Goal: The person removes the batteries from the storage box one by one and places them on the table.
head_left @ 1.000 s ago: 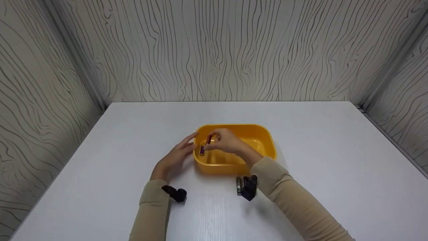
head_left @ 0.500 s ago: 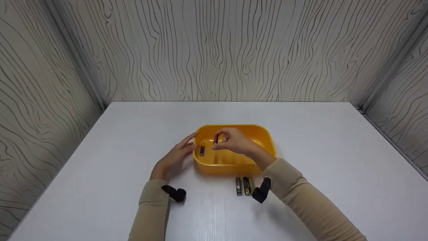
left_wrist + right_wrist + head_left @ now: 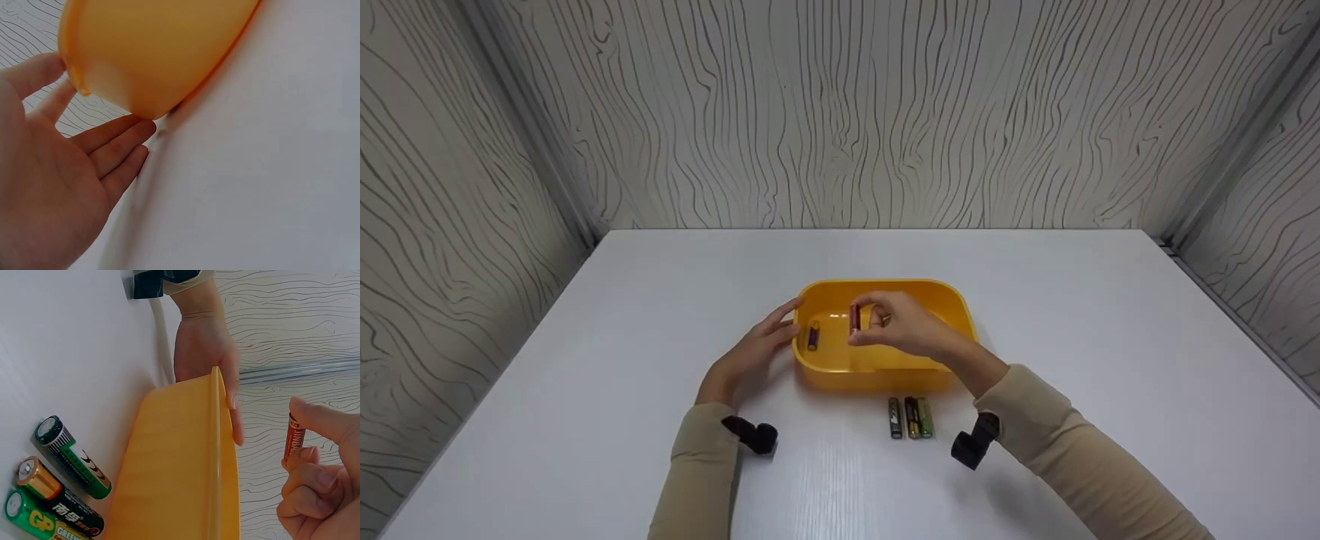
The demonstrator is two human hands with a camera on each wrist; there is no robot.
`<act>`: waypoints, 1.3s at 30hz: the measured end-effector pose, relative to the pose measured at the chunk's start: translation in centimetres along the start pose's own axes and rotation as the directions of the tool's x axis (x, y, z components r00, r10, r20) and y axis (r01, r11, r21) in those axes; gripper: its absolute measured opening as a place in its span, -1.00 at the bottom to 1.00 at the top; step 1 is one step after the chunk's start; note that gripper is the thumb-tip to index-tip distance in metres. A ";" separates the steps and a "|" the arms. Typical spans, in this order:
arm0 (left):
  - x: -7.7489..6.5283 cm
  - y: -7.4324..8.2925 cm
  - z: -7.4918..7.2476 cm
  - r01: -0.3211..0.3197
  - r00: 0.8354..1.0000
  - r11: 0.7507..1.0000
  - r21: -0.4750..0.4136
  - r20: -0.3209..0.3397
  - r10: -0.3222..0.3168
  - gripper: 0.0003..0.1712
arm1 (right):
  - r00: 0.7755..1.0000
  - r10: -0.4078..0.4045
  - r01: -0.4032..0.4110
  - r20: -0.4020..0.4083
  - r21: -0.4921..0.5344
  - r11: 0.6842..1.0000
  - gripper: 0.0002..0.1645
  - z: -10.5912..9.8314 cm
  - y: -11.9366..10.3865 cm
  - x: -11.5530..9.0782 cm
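My right hand (image 3: 904, 324) pinches a red battery (image 3: 854, 319) by its ends between thumb and finger, above the yellow plastic bin (image 3: 885, 380). In the right wrist view the red battery (image 3: 294, 437) shows white lettering. My left hand (image 3: 752, 351) rests against the bin's left end, its fingers fairly straight; the left wrist view has those fingertips touching the bin's outer wall (image 3: 152, 50). A purple battery (image 3: 814, 336) lies inside the bin near that left end. Part of the bin's right inside is hidden behind my right hand.
In front of the bin lie a dark green battery (image 3: 895, 418), a black and gold battery (image 3: 913, 418) and a green GP battery (image 3: 925, 418), side by side on the white table (image 3: 622, 375). Wood-patterned panels (image 3: 840, 112) stand behind the table and at both sides.
My right hand has moved right and slightly toward me with the red battery, away from the purple battery. The batteries in front have come into full view. The left hand has stayed put.
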State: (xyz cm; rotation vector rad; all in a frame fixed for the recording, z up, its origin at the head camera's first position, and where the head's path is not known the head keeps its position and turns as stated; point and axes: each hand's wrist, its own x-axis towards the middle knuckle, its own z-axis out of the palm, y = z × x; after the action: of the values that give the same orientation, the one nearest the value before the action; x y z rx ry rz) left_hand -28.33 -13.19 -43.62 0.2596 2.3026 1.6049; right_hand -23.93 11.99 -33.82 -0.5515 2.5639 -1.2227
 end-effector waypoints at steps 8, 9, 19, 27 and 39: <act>0.0 0.0 0.1 0.011 1.000 1.000 -0.004 -0.004 -0.011 -0.41 | 0.998 -0.057 0.058 0.025 -0.028 0.998 -0.33 -0.4 0.3 -1.5; 0.0 0.0 0.1 0.011 1.000 1.000 -0.005 -0.004 -0.011 -0.42 | 0.998 -0.061 0.062 0.026 -0.036 0.997 -0.32 -0.4 0.3 -1.7; -0.1 0.0 0.0 0.018 1.000 0.999 -0.030 0.006 -0.018 -0.44 | 0.996 -0.086 0.088 0.036 -0.067 0.994 -0.31 -0.8 0.9 -2.8; -0.4 0.0 -0.2 -0.019 0.999 0.998 -0.068 0.040 0.022 -0.43 | 0.991 -0.122 0.125 0.048 -0.088 0.988 -0.36 -1.3 2.3 -3.9; -0.4 0.0 -0.1 -0.017 0.999 0.998 -0.065 0.039 0.020 -0.44 | 0.990 -0.126 0.127 0.066 -0.020 0.992 -0.36 -2.1 4.2 -6.5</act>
State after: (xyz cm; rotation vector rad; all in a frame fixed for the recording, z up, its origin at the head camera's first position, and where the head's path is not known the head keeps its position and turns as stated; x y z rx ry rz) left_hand -27.97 -13.45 -43.47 0.2952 2.2210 1.6647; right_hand -19.84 18.72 -35.44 -0.7567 2.5263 -1.1940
